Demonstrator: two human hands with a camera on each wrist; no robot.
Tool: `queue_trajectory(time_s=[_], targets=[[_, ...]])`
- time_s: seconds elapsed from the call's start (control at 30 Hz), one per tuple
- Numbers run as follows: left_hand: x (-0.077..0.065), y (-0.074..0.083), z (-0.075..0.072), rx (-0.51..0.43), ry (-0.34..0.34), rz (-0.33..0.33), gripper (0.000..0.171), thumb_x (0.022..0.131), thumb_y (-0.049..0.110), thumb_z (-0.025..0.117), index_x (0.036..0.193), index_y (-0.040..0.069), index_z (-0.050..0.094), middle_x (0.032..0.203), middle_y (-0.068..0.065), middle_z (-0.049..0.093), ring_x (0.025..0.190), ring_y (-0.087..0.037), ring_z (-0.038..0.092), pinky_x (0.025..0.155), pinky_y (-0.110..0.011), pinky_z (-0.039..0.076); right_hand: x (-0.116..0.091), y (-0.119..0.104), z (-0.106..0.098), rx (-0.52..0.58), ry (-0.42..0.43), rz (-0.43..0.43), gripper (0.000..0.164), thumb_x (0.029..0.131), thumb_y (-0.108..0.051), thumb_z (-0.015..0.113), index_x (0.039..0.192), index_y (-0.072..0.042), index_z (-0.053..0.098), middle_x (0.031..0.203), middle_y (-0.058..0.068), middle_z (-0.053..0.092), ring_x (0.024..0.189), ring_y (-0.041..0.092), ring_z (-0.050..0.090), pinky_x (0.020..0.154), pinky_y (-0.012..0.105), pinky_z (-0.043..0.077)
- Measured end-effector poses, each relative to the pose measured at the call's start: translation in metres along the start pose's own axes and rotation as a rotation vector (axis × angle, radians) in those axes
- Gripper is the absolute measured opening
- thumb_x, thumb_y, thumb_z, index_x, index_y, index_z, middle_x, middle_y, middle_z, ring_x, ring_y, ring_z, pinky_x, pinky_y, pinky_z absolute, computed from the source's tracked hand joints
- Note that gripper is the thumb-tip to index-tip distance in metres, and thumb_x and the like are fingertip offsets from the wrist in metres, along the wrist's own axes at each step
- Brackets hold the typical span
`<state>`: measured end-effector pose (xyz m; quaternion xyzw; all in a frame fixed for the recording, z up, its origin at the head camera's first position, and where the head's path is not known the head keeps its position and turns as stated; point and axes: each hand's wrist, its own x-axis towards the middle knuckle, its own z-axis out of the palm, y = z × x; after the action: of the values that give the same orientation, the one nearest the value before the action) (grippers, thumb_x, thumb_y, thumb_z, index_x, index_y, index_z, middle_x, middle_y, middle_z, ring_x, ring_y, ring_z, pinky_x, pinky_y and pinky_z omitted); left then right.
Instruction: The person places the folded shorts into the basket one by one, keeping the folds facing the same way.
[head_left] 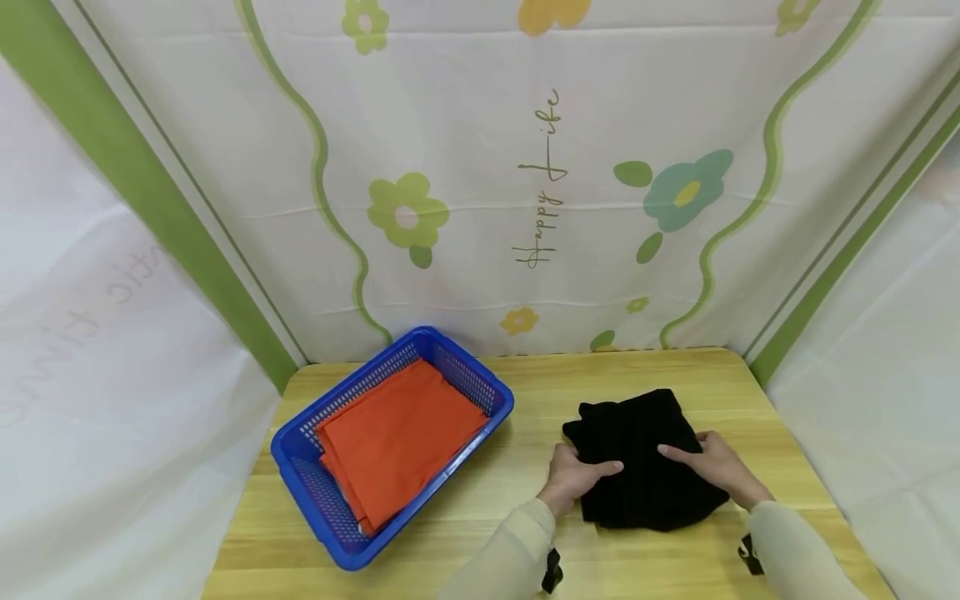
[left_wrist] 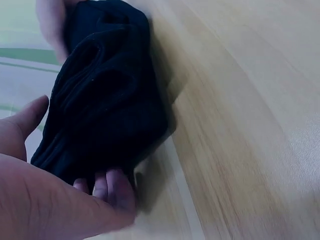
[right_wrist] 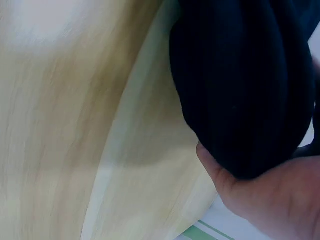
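A folded black cloth (head_left: 639, 492) lies in a soft bundle at the right part of the table. At its left edge my left hand (head_left: 572, 478) grips it, thumb on top and fingers tucked under. My right hand (head_left: 722, 468) holds the opposite edge the same way, its thumb over the upper face. In the left wrist view, loose folds of the cloth (left_wrist: 110, 100) show, with curled fingertips below them. Thick layers of the cloth (right_wrist: 240, 90) fill the right wrist view above the hand. Whether it is a garment, I cannot tell.
To the left, a blue plastic basket (head_left: 472, 364) with perforated walls stands at a slant on the wooden table (head_left: 465, 542). Folded orange cloth (head_left: 405, 433) lies inside it. White printed curtains (head_left: 480, 150) close off the back and both sides.
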<state>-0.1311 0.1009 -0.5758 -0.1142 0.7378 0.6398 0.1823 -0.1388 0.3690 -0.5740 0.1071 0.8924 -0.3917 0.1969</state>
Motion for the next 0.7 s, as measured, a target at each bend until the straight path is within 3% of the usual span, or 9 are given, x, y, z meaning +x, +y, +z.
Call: queue_trajectory(time_s=[0.07,0.17,0.23,0.33,0.47,0.57,0.7], targets=[[-0.001,-0.001,0.002,0.017,0.026,0.022,0.075,0.073,0.026,0.093,0.127,-0.003,0.05,0.119,-0.017,0.058,0.111,-0.035,0.058,0.096,-0.052,0.049,-0.003,-0.005,-0.001,0.035,0.0,-0.007,0.095,0.093,-0.06,0.064,0.136,0.02,0.039,0.134,0.04,0.048,0.118,0.05,0.053,0.094,0.057,0.049],[-0.003,0.001,0.001,0.047,0.049,0.044,0.08,0.076,0.025,0.09,0.133,-0.008,0.045,0.126,-0.025,0.055,0.12,-0.043,0.054,0.099,-0.055,0.047,-0.008,-0.014,-0.002,0.073,-0.006,-0.016,0.075,0.093,-0.056,0.068,0.122,0.012,0.056,0.117,0.024,0.063,0.103,0.031,0.062,0.085,0.045,0.054],[-0.004,0.002,0.0,0.069,0.055,0.055,0.079,0.079,0.023,0.088,0.135,-0.01,0.044,0.129,-0.028,0.053,0.122,-0.046,0.052,0.099,-0.056,0.046,-0.011,-0.02,-0.002,0.091,-0.022,-0.018,0.07,0.093,-0.055,0.069,0.12,0.009,0.058,0.114,0.017,0.065,0.1,0.025,0.062,0.083,0.042,0.054],[-0.004,0.003,-0.004,0.081,0.051,0.069,0.069,0.081,0.021,0.084,0.132,-0.007,0.047,0.128,-0.027,0.053,0.121,-0.045,0.052,0.096,-0.055,0.048,-0.015,-0.025,-0.001,0.116,-0.044,-0.029,0.073,0.093,-0.053,0.069,0.126,0.011,0.055,0.119,0.019,0.065,0.104,0.026,0.063,0.084,0.043,0.055],[-0.002,0.004,-0.012,0.049,0.045,0.089,0.059,0.083,0.019,0.081,0.126,-0.003,0.047,0.131,-0.024,0.051,0.121,-0.04,0.053,0.095,-0.053,0.049,-0.018,-0.031,0.0,0.138,-0.065,-0.079,0.082,0.097,-0.051,0.065,0.143,0.012,0.042,0.135,0.03,0.056,0.117,0.038,0.06,0.092,0.049,0.053],[-0.001,0.008,-0.022,0.024,0.045,0.115,0.051,0.084,0.018,0.079,0.12,0.001,0.047,0.131,-0.023,0.051,0.12,-0.035,0.053,0.095,-0.05,0.049,-0.02,-0.036,0.001,0.152,-0.069,-0.128,0.091,0.099,-0.052,0.062,0.154,0.011,0.025,0.151,0.035,0.038,0.134,0.05,0.044,0.101,0.058,0.045],[-0.004,0.02,-0.039,-0.001,0.029,0.15,0.046,0.085,0.017,0.078,0.115,0.004,0.046,0.116,-0.016,0.052,0.103,-0.027,0.053,0.084,-0.043,0.048,-0.026,-0.044,0.0,0.162,-0.046,-0.167,0.099,0.1,-0.054,0.059,0.159,0.008,0.007,0.16,0.036,0.018,0.143,0.055,0.023,0.107,0.068,0.033]])
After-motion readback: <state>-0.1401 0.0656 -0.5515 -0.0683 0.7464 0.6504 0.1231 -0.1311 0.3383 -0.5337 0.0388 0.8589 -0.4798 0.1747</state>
